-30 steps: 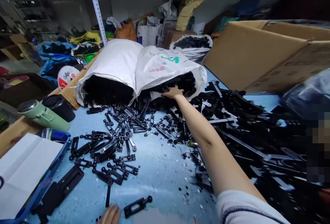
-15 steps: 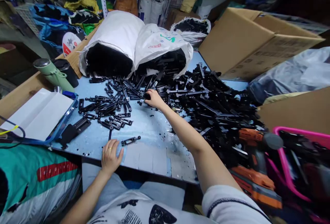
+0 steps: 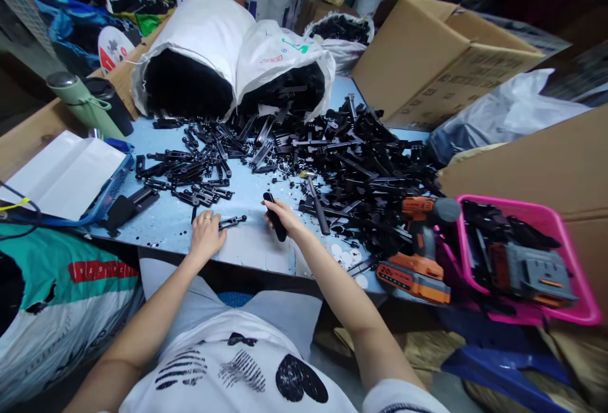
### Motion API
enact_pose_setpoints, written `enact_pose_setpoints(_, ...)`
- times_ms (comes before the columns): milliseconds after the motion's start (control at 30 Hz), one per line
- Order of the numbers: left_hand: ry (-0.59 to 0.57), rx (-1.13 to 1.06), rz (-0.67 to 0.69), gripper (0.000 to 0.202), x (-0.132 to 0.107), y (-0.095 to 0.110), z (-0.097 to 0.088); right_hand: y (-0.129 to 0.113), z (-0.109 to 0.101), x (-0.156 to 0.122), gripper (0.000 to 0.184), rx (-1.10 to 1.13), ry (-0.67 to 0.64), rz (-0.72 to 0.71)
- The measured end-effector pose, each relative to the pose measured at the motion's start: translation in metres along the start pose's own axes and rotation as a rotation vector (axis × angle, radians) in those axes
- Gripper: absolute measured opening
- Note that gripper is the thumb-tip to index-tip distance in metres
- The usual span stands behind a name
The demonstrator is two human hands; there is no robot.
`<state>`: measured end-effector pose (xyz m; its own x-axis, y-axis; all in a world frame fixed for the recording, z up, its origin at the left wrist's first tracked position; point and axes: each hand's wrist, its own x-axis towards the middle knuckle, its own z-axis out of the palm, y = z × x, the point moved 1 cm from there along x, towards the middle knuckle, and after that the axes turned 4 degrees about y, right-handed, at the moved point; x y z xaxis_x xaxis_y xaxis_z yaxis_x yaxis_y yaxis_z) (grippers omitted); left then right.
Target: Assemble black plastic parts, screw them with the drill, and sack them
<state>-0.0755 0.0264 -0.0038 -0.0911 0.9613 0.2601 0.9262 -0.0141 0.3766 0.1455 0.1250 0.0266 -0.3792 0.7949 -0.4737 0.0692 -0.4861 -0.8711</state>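
My right hand (image 3: 281, 216) is closed around a long, rounded black piece (image 3: 274, 218), like a handle, held slanted above the table's front part. Its exact kind I cannot make out. My left hand (image 3: 207, 234) rests at the front edge, thumb and index finger closed on the left end of a black slotted link part (image 3: 234, 222); the rest of this part sticks out to the right. Behind the left hand lies a heap of similar black link parts (image 3: 202, 169). A hammer (image 3: 317, 204) with a dark handle lies right of my right hand.
A large pile of black parts (image 3: 370, 166) spreads over the right side of the blue table (image 3: 247, 188). White sacks (image 3: 199, 26) stand behind. An orange cordless drill (image 3: 418, 248) and a pink basket (image 3: 532, 318) are at the right, a blue tray (image 3: 111, 178) at the left.
My right hand has come back from the pile toward the front edge, now with the black piece in it. My left hand has closed on the link part. The view has shifted right and down.
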Motion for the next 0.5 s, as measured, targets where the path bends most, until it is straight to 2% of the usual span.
enact_pose_setpoints(67,0.041,-0.099,0.02,0.023,-0.002,-0.001,-0.001,0.004,0.001,-0.006,0.039,0.076,-0.035,0.002)
enact_pose_setpoints(167,0.213,-0.341,0.053,0.017,-0.001,0.006,-0.009,0.006,0.006,-0.009,0.045,0.067,-0.061,-0.03)
enact_pose_setpoints(200,0.269,-0.422,0.048,0.019,0.0,0.01,-0.012,0.007,0.008,-0.01,0.046,-0.033,-0.007,-0.08)
enact_pose_setpoints(267,0.314,-0.544,0.011,0.023,0.004,0.019,-0.017,0.01,0.013,-0.015,0.045,-0.376,0.189,-0.247)
enact_pose_setpoints(333,0.264,-0.598,-0.04,0.027,0.008,0.026,-0.018,0.019,0.021,-0.028,0.046,-0.791,0.34,-0.436)
enact_pose_setpoints(367,0.228,-0.604,-0.059,0.028,0.01,0.028,-0.018,0.025,0.025,-0.036,0.046,-0.971,0.351,-0.518)
enact_pose_setpoints(433,0.164,-0.601,-0.074,0.03,0.011,0.029,-0.016,0.041,0.031,-0.051,0.045,-1.209,0.266,-0.632)
enact_pose_setpoints(500,0.089,-0.634,-0.093,0.034,0.009,0.027,-0.014,0.052,0.031,-0.06,0.045,-1.291,0.194,-0.684)
